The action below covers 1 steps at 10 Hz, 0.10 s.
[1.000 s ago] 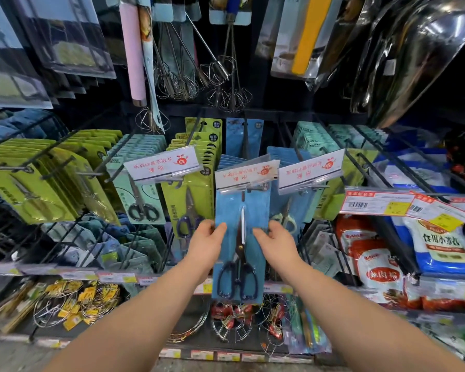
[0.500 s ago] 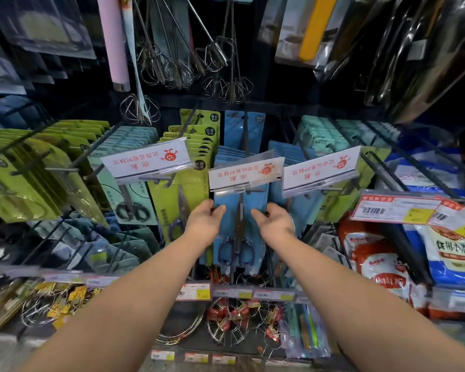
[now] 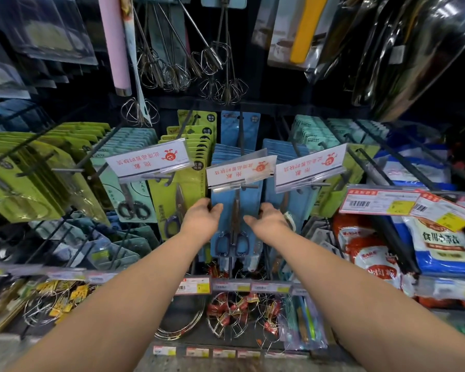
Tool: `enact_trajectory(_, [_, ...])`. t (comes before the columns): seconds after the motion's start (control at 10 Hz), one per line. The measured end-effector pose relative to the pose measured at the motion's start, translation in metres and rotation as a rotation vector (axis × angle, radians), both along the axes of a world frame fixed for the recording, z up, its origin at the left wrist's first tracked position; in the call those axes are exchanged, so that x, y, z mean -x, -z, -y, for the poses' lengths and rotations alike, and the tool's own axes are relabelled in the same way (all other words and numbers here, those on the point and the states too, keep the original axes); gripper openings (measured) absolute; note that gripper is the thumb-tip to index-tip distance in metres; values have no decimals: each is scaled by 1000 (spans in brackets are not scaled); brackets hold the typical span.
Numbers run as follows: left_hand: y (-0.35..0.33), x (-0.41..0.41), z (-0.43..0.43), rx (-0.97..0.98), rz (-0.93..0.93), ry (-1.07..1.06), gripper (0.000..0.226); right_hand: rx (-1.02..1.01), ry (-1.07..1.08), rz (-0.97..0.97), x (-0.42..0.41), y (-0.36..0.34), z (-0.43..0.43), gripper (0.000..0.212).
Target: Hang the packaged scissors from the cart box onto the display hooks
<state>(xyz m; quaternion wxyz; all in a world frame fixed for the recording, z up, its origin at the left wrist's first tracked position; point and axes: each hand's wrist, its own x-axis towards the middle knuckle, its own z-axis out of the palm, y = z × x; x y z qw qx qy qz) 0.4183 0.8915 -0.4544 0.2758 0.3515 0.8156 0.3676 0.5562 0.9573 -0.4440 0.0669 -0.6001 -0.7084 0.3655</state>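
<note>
With a blue scissors pack seated at the front of the middle display hook, I steady it from both sides in a store aisle of kitchen tools.

As I read it, the hanging step for this pack is all but done: its top edge sits under the clear label flap, though the flap hides whether the hole is fully on the hook. My left hand curls loosely on the pack's left edge, fingers half bent, thumb near the card; my right hand rests on the right edge, part open, not clenched. Next I would judge it calls for a gentle push back along the hook, then letting go and reaching for another pack; the cart box is out of view.
</note>
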Motion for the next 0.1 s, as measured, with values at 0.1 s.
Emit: enact_trajectory(0.1, [-9,-3,15,-19,-47,5,54,-4,-18,-23,-8,-5,13,60])
